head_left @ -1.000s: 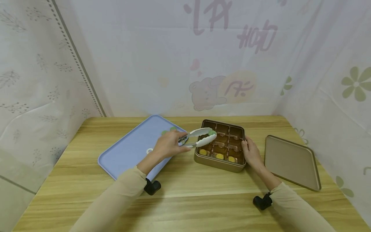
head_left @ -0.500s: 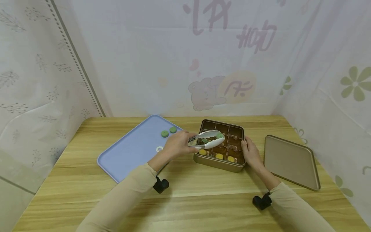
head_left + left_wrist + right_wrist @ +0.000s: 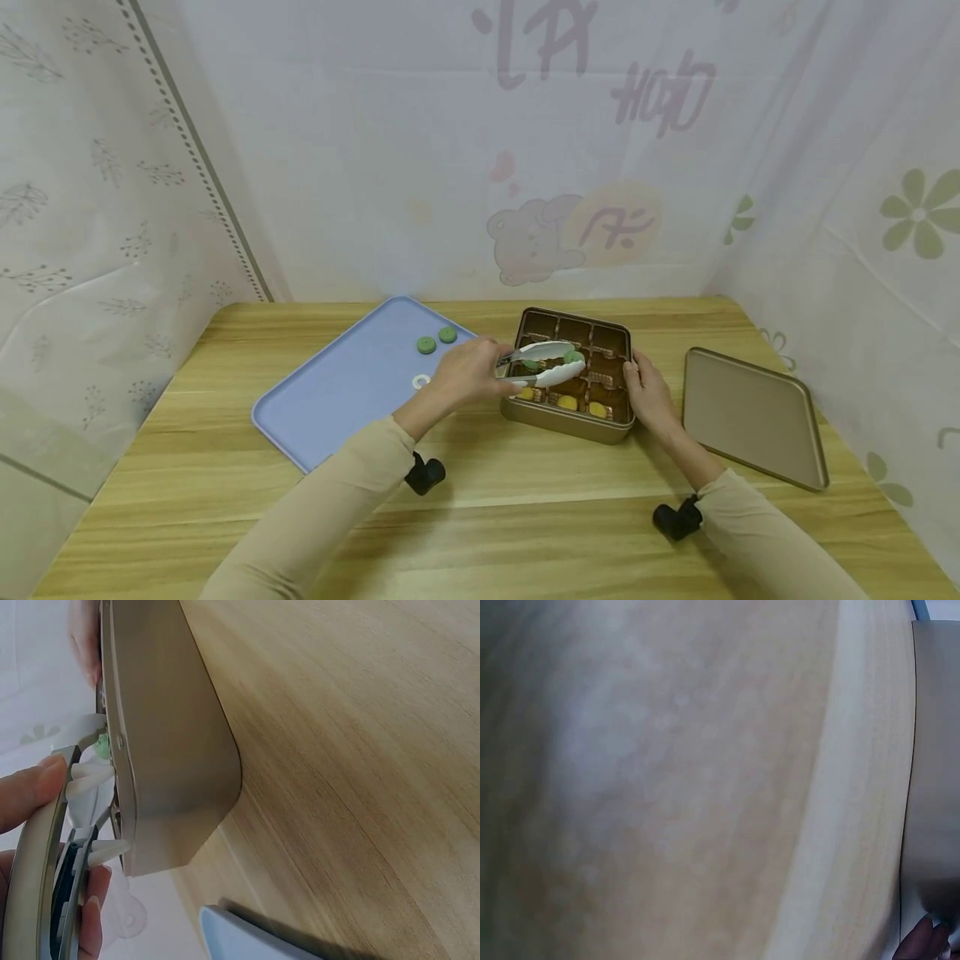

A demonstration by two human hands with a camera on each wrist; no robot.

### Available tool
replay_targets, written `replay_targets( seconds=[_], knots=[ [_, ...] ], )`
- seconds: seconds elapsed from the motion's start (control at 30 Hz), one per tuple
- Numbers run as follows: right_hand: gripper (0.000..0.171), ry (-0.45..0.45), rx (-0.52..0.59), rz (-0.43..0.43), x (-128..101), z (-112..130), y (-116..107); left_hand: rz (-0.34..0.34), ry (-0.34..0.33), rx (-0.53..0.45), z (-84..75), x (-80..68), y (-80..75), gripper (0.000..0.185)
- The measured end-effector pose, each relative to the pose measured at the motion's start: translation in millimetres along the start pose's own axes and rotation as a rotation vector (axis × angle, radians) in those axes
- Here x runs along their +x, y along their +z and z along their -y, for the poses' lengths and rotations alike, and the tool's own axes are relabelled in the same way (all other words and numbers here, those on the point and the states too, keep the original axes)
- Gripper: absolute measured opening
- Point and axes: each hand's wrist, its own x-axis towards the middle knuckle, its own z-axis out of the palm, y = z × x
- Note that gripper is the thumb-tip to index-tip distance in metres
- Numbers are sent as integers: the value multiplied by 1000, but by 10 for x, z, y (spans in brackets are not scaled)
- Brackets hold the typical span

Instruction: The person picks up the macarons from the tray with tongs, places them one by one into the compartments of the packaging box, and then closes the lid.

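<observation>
A gold tin [image 3: 564, 421] with brown compartments sits mid-table; several yellow round pieces [image 3: 567, 403] lie in its front row. My left hand [image 3: 471, 372] grips white tongs [image 3: 542, 364] whose tips pinch a green round piece [image 3: 573, 357] over the tin's middle row; another green piece [image 3: 531, 364] lies in the left compartment below the tongs. The left wrist view shows the tin's outer wall [image 3: 165, 750] and the tongs [image 3: 75, 825] from the side. My right hand [image 3: 647, 388] holds the tin's right edge. Only the fingertips [image 3: 928, 939] show in the right wrist view.
A blue tray [image 3: 352, 383] lies left of the tin with two green pieces [image 3: 437, 340] and a white ring [image 3: 422, 382] on it. The gold lid [image 3: 753, 417] rests upside down at the right. Patterned white curtains enclose the wooden table [image 3: 495, 508].
My left hand has carried the tongs with the green piece rightward from the tray's edge to over the tin and slightly lower. The right hand stays on the tin.
</observation>
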Motion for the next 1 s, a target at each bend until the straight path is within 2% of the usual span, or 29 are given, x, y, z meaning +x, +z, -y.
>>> replay_targets(
  seconds=[0.3, 0.6, 0.8, 1.0],
  knots=[
    [54, 1, 2, 5, 3, 19, 3, 16, -23, 0, -14, 8, 5, 63],
    [55, 21, 7, 21, -15, -12, 3, -18, -10, -26, 59, -68, 52, 68],
    [56, 16, 28, 32, -21, -12, 1, -64, -21, -77, 175, -200, 1, 68],
    [57, 18, 23, 36, -21, -3, -13, -121, -32, -123, 405, -374, -91, 67]
  ],
)
